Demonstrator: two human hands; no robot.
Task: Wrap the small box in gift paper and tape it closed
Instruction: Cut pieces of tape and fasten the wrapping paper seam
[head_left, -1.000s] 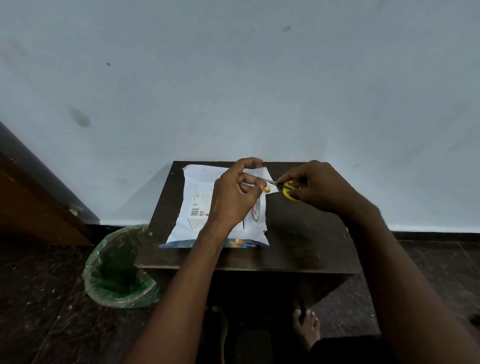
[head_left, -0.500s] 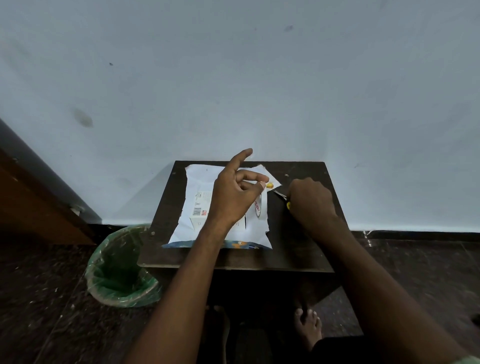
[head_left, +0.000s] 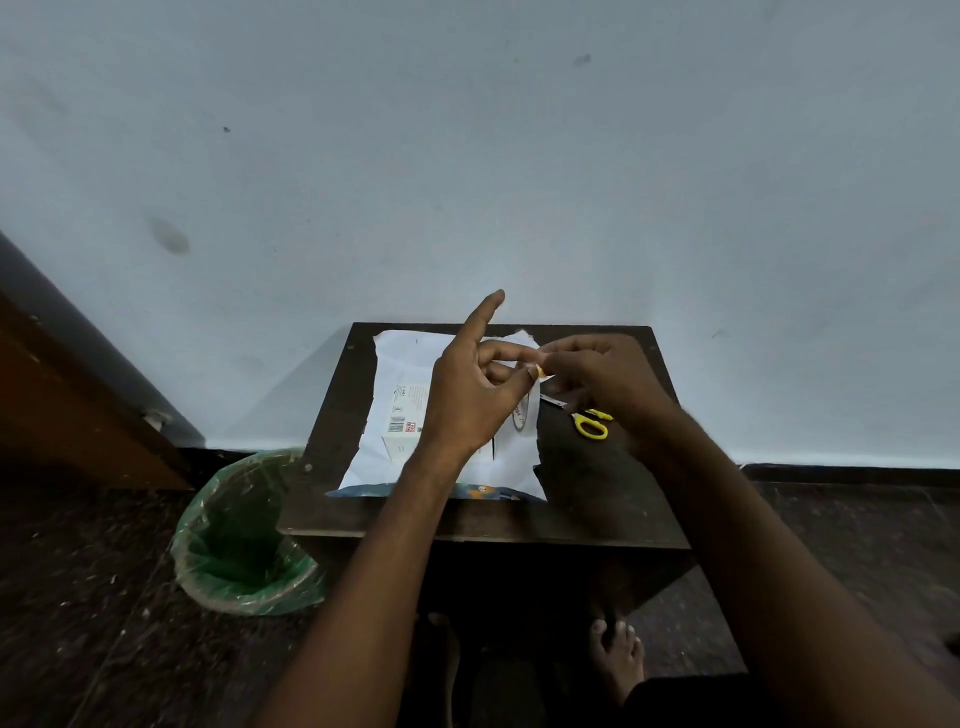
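A small white box (head_left: 402, 428) with a barcode lies on the gift paper (head_left: 415, 348), which is spread white side up on the small dark table (head_left: 597, 493). My left hand (head_left: 467, 395) hovers above the box, index finger pointing up, thumb and middle fingers pinching a small piece of tape (head_left: 540, 370). My right hand (head_left: 602, 374) meets it from the right and pinches the same piece. A tape roll (head_left: 521, 415) shows partly under my left hand. The yellow-handled scissors (head_left: 587, 422) lie on the table by my right wrist.
A green-lined bin (head_left: 244, 540) stands on the floor left of the table. The wall rises just behind the table. A wooden door frame (head_left: 67, 415) is at far left. Bare feet (head_left: 618, 660) show beneath the table's front edge.
My right hand put the scissors down on the table and rose to the tape piece at my left fingertips. My left index finger straightened upward.
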